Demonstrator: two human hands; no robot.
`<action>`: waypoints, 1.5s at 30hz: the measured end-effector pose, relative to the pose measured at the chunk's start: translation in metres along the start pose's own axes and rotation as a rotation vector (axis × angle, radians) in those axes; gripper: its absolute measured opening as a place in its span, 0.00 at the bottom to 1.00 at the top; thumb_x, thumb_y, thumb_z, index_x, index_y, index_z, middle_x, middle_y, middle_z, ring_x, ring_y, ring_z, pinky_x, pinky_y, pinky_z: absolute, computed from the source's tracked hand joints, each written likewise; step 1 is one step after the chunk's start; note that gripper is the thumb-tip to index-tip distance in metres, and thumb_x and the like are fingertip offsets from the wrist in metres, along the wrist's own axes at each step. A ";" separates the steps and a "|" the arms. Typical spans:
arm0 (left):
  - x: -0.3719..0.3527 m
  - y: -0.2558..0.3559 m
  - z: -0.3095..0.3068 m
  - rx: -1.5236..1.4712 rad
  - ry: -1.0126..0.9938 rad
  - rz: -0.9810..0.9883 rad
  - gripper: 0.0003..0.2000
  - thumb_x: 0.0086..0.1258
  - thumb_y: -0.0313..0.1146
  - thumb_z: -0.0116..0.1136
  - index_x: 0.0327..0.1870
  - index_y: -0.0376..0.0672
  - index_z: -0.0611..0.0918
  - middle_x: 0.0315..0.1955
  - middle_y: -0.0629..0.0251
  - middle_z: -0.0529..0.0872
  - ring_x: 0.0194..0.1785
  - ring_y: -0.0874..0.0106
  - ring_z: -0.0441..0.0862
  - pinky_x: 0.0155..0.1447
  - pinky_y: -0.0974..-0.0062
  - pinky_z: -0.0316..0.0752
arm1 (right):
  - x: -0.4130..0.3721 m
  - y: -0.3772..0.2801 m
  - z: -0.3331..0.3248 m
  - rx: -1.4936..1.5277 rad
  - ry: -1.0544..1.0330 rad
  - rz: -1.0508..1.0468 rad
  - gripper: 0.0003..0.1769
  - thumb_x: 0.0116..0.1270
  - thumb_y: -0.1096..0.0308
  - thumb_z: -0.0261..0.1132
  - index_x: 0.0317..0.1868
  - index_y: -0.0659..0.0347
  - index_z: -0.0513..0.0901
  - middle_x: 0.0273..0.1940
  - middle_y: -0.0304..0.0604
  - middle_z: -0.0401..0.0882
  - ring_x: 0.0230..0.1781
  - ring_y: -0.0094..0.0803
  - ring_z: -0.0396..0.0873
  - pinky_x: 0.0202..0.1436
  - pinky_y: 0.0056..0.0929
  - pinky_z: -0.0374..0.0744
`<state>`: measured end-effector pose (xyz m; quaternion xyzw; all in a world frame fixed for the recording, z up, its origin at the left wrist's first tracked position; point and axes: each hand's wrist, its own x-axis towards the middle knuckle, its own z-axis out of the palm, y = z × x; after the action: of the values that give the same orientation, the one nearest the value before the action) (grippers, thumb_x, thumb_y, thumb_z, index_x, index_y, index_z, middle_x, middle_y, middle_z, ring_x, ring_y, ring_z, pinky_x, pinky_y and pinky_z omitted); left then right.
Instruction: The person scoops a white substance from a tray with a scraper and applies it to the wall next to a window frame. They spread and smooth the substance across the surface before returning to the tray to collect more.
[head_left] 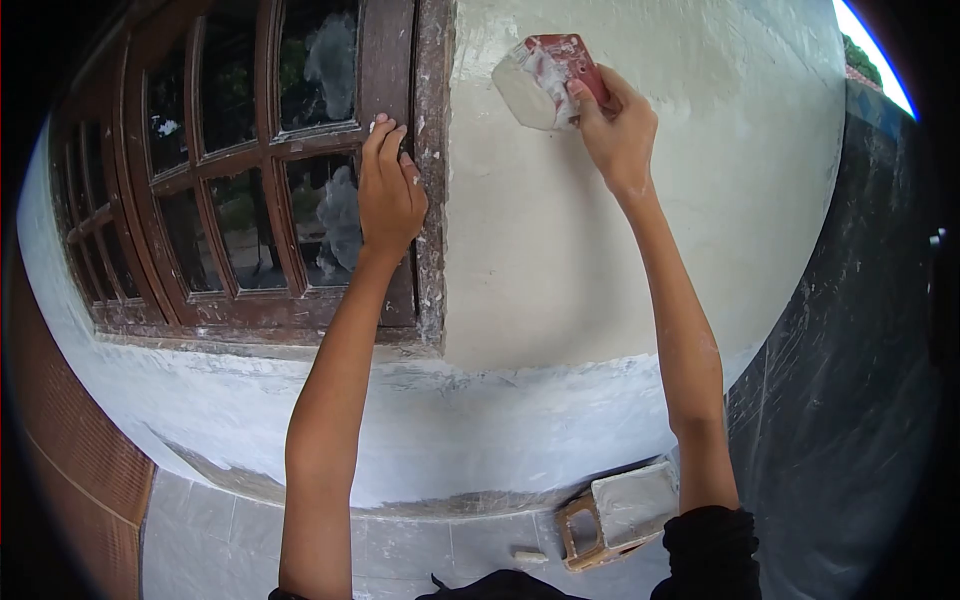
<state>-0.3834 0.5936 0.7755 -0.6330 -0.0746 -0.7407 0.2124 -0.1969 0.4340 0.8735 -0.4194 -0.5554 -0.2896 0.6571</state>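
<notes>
In the upper middle of the head view, my right hand (622, 135) grips a red plastering tool (582, 62) caked with pale putty, held at the light plastered wall (540, 240). The thumb lies over its near face and the fingers wrap behind its right edge. A broad cream-coloured face (525, 92) shows on the tool's left side. My left hand (392, 190) lies against the brown wooden window frame (398, 60), fingers extended and holding nothing. White specks dot its fingertips.
Panes of the window (235, 215) carry whitish smears. Below, a white wall band (450, 430) meets grey floor tiles (400, 555). A worn wooden stool (585, 530) with a putty-covered board (635, 500) stands at lower right. Dark sheeting (840, 400) borders the right; a brown woven panel (80, 440) borders the left.
</notes>
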 end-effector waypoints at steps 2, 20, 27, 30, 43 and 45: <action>0.000 0.001 -0.001 0.012 0.006 -0.009 0.19 0.70 0.18 0.48 0.62 0.31 0.70 0.61 0.44 0.72 0.68 0.46 0.70 0.71 0.54 0.67 | 0.012 0.002 -0.008 0.120 0.192 0.009 0.15 0.68 0.70 0.67 0.51 0.72 0.83 0.34 0.48 0.88 0.26 0.27 0.78 0.36 0.25 0.78; -0.001 -0.001 0.000 -0.006 0.012 -0.008 0.19 0.70 0.19 0.48 0.62 0.31 0.71 0.61 0.44 0.72 0.68 0.46 0.71 0.72 0.54 0.66 | -0.011 -0.032 0.043 0.062 0.285 -0.044 0.12 0.67 0.70 0.66 0.45 0.70 0.84 0.27 0.51 0.83 0.24 0.37 0.79 0.34 0.30 0.77; -0.001 0.001 0.000 -0.016 0.016 0.004 0.19 0.70 0.19 0.48 0.62 0.31 0.71 0.61 0.44 0.72 0.68 0.46 0.71 0.71 0.53 0.66 | -0.020 -0.044 0.052 0.122 0.213 -0.177 0.11 0.66 0.71 0.65 0.46 0.70 0.83 0.26 0.52 0.84 0.23 0.33 0.83 0.31 0.31 0.78; -0.002 0.000 0.000 -0.002 0.014 -0.002 0.19 0.70 0.19 0.47 0.62 0.31 0.71 0.61 0.44 0.72 0.68 0.46 0.71 0.72 0.54 0.66 | -0.016 -0.046 0.042 0.085 0.331 -0.196 0.11 0.66 0.72 0.65 0.46 0.70 0.83 0.25 0.53 0.83 0.22 0.34 0.83 0.29 0.30 0.78; -0.001 -0.001 0.001 -0.034 0.030 0.004 0.19 0.69 0.20 0.48 0.61 0.31 0.71 0.62 0.44 0.73 0.68 0.46 0.71 0.71 0.54 0.67 | -0.026 -0.069 0.057 0.075 0.372 -0.203 0.11 0.68 0.73 0.63 0.48 0.70 0.83 0.26 0.51 0.85 0.23 0.32 0.83 0.28 0.27 0.78; -0.001 -0.001 0.000 -0.035 0.024 -0.005 0.19 0.69 0.20 0.48 0.61 0.31 0.71 0.62 0.44 0.73 0.68 0.47 0.71 0.71 0.54 0.67 | -0.033 -0.071 0.069 0.058 0.317 -0.285 0.11 0.68 0.75 0.61 0.49 0.70 0.82 0.24 0.53 0.84 0.20 0.37 0.84 0.26 0.30 0.78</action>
<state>-0.3836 0.5951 0.7751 -0.6275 -0.0609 -0.7500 0.2002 -0.2973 0.4577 0.8602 -0.2666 -0.5068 -0.4258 0.7005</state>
